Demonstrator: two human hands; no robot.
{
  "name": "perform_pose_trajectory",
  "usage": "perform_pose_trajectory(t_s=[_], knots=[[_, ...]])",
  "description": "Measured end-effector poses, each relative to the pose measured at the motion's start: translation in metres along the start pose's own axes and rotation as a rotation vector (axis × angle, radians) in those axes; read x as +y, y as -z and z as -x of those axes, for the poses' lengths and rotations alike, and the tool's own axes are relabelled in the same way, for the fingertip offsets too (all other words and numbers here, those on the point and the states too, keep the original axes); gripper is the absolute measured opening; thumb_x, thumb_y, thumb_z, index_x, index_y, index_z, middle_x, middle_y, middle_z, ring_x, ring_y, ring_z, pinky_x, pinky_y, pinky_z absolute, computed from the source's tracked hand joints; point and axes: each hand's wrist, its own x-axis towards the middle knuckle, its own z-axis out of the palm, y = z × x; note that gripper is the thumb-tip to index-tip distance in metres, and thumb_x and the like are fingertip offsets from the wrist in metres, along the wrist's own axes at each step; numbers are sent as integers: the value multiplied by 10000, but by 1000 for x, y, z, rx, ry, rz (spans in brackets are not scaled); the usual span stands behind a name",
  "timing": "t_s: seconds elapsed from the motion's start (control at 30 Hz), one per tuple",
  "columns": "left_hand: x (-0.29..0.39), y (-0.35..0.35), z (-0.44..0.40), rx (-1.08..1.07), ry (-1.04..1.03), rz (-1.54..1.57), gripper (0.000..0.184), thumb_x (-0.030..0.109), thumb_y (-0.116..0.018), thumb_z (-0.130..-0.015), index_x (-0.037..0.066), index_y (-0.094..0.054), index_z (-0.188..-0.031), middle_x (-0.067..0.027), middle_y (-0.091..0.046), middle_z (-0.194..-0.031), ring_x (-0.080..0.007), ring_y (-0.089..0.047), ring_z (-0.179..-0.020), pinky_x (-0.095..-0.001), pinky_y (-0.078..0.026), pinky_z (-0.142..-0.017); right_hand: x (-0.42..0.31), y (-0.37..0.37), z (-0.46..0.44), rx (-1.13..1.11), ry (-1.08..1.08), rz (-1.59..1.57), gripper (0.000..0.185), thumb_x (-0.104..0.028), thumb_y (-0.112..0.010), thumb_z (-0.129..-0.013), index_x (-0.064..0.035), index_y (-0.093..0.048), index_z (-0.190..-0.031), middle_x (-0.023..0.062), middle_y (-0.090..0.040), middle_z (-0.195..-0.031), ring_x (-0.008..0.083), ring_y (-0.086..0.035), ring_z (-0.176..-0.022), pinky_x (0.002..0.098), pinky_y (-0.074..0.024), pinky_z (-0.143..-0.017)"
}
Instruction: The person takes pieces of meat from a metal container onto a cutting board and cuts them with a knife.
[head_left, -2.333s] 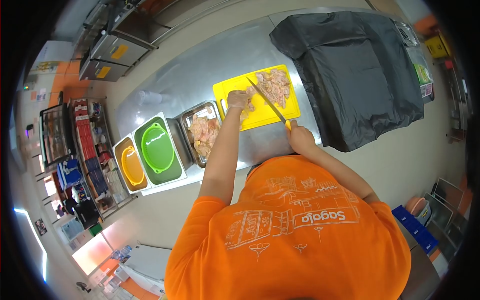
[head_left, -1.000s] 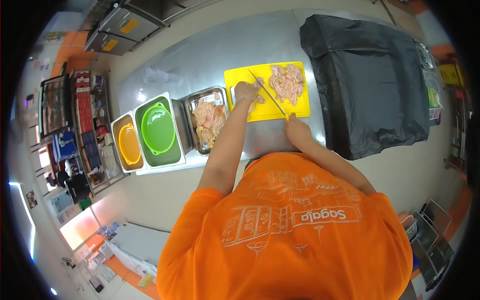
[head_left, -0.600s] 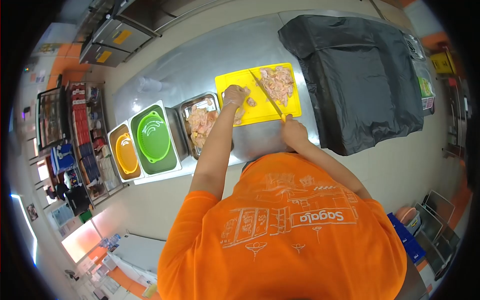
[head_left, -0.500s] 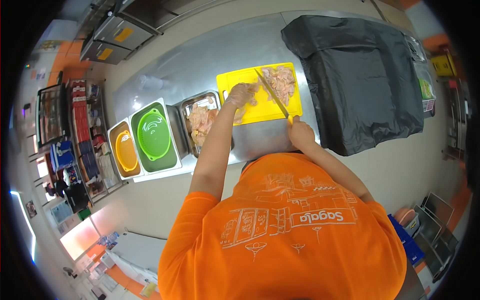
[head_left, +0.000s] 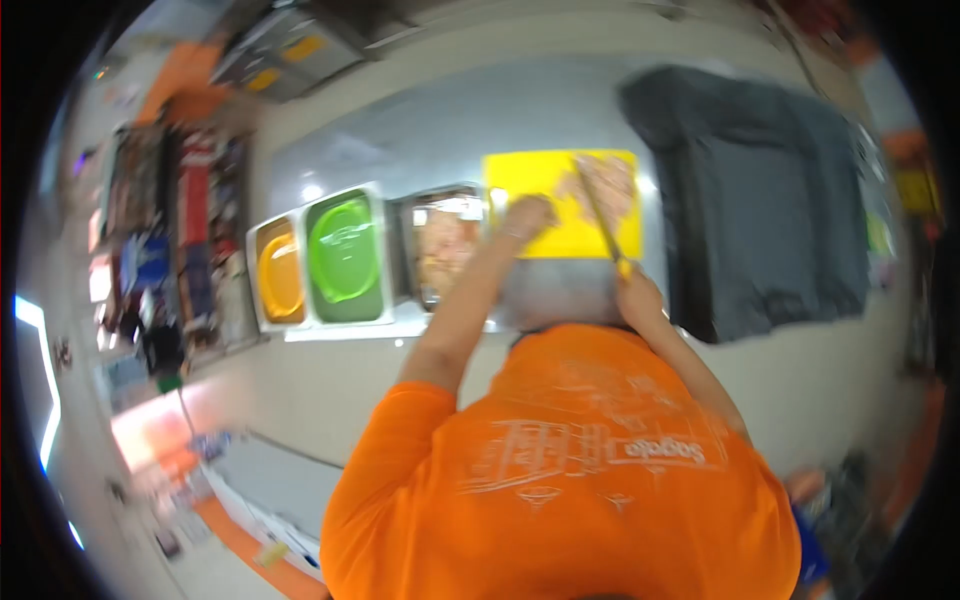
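Note:
My right hand (head_left: 640,297) is closed around the handle of a knife (head_left: 603,215). The blade points away from me across a yellow cutting board (head_left: 510,175). Pieces of raw meat, apparently chicken (head_left: 612,183), lie on the board's right part, beside and partly under the blade. At the board's left half is my left hand (head_left: 530,216), near a few smaller pieces; its fingers are smeared by motion, so its grip and any contact are unclear. Just left of the board stands a metal tray (head_left: 420,290) holding more raw meat (head_left: 447,245).
Left of the tray are metal pans, one with a green basket (head_left: 345,250) and one with an orange basket (head_left: 281,277). A black plastic cover (head_left: 780,210) lies over something to the right. Everything rests on a steel table (head_left: 430,130).
The whole view has shifted, so the table sits lower and further right, and it is blurred. My right hand still grips the knife; my left hand remains over the board.

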Motion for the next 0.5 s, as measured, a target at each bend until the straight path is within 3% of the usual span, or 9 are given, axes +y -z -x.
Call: perform_pose_trajectory(t_s=[0.03, 0.1, 0.17, 0.2, 0.27, 0.3, 0.4, 0.5], knots=[[-18, -22, -5, 51, -26, -7, 256, 328, -739, -816, 74, -757, -835, -155, -734, -923, -363, -699, -917, -491, -537, -854, -12, 13, 3, -71, -24, -7, 470, -426, -390, -1060, -33, -615, -1185, 294, -707, -1035, 526, -655, -1003, 614, -517, -846], [-50, -67, -18, 111, 7, -116, 342, 397, -724, -796, 62, -755, -858, -185, -726, -952, -376, -697, -938, -512, -547, -828, -12, 7, 0, -126, -35, -39, 415, -371, -449, -1050, -28, -614, -1216, 302, -695, -1090, 518, -653, -1028, 597, -522, -849], [-21, -40, -8, 143, 123, -133, 386, 377, -784, -756, 44, -765, -950, -180, -740, -1050, -370, -701, -1006, -486, -549, -892, -9, 5, -4, -109, 3, -73, 349, -300, -499, -1042, -7, -607, -1198, 319, -684, -1073, 527, -641, -1030, 596, -505, -843], [-2, -8, 1, 73, 152, -101, 417, 349, -824, -751, 39, -762, -1023, -172, -738, -1101, -366, -698, -1049, -478, -544, -920, -4, 0, -5, -39, 79, -52, 400, -348, -509, -1033, 17, -607, -1165, 338, -687, -994, 533, -648, -986, 588, -508, -819], [29, 25, 18, -9, 248, -130, 411, 386, -840, -802, 46, -777, -1024, -147, -752, -1077, -344, -704, -1067, -454, -548, -919, -10, 5, 4, 5, 160, -25, 350, -276, -542, -1035, 65, -583, -1104, 355, -675, -979, 541, -640, -969, 586, -498, -803], [61, 71, 41, -158, 329, -29, 392, 393, -835, -825, 48, -784, -1004, -136, -767, -1039, -325, -714, -1060, -435, -552, -907, -13, 9, 10, -11, 155, 1, 345, -260, -545, -1037, 80, -575, -1085, 358, -672, -974, 542, -639, -969, 585, -495, -803], [62, 70, 33, -211, 309, -38, 374, 381, -824, -845, 44, -785, -1001, -132, -776, -1013, -313, -722, -1050, -426, -553, -900, -13, 19, 9, -20, 155, 27, 361, -267, -542, -1043, 93, -566, -1063, 366, -668, -960, 540, -640, -963, 591, -492, -796], [60, 68, 29, -91, 353, 49, 372, 373, -824, -836, 38, -782, -990, -139, -777, -994, -319, -735, -1003, -431, -567, -864, -15, 21, 5, -14, 165, 56, 358, -261, -539, -1045, 96, -564, -1050, 369, -666, -951, 543, -639, -945, 596, -488, -790]])
